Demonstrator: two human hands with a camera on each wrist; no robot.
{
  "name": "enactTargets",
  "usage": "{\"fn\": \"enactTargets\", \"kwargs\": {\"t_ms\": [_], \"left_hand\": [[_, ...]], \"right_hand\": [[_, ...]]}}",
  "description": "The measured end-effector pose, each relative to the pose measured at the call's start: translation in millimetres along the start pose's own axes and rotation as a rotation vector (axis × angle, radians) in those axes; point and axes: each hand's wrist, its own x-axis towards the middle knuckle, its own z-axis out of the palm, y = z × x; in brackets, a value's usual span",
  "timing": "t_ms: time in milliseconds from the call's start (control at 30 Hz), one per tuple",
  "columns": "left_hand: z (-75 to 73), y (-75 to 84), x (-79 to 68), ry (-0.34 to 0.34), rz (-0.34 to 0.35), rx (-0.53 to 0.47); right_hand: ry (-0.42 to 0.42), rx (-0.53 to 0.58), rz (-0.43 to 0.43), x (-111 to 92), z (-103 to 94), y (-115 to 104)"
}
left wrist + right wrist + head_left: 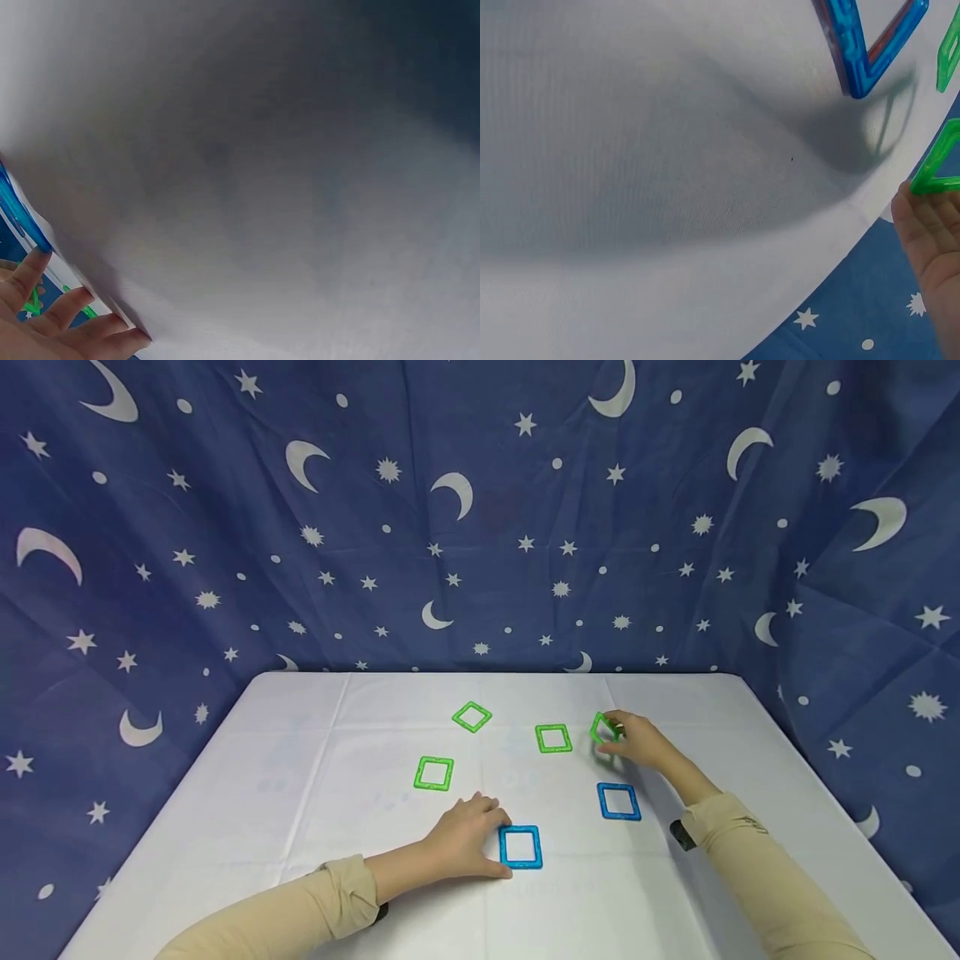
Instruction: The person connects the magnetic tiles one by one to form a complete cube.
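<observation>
At the table's near middle, my left hand [465, 839] spans the left side of a blue square magnetic tile [539, 847]. The index finger meets its upper left corner and the thumb lies by its lower left one. A green square magnetic tile [596, 727] is pinched in my right hand [641, 741], tilted up off the tabletop at the far right. The right wrist view shows that held green tile [930, 166] by the fingertips. Flat between the hands lies a second blue square tile [621, 816].
Three more green square tiles lie flat on the white table [225, 827]: one at the back [457, 710], one right of it [553, 750], one nearer at left [433, 787]. A blue curtain [495, 443] with moons and stars hangs behind and beside the table.
</observation>
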Motion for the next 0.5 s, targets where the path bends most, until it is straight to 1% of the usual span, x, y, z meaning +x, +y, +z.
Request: {"fn": "enactTargets", "kwargs": {"t_ms": [67,167,367,500], "left_hand": [[-0.3,0.1,-0.1,0.003,0.0,0.003],[-0.1,-0.1,-0.4,0.004,-0.003,0.005],[-2.0,1.0,0.1,-0.002,0.009,0.009],[-2.9,1.7,-0.6,-0.01,0.004,0.018]], "right_hand": [[0.004,0.043,-0.032,-1.0,1.5,0.2],[0.007,0.091,-0.054,-2.6,4.4,-0.1],[0.013,0.122,-0.057,-6.1,4.9,-2.6],[0.007,0.135,-0.077,-7.4,4.6,-5.2]]}}
